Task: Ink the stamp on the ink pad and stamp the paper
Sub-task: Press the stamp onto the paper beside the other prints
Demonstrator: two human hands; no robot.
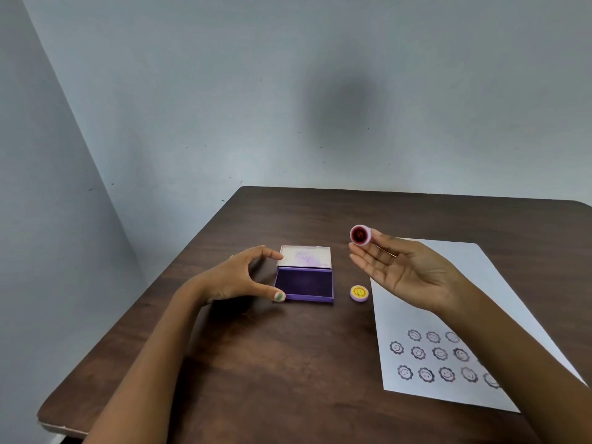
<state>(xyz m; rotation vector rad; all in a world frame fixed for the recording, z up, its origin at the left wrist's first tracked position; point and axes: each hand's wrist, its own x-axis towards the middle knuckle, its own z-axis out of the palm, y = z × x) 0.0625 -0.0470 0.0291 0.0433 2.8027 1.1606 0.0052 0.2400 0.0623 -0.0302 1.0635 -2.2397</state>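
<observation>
Dark wood table point(256, 363): three items resting on top
Open purple ink pad point(304, 283) near centre; small round yellow-topped cap point(359, 293) just right of it; white paper point(448, 315) bearing stamped smiley flowers further right

Bare forearms — no sleeves; green polish on the left hand point(238, 277) thumbnail.
</observation>
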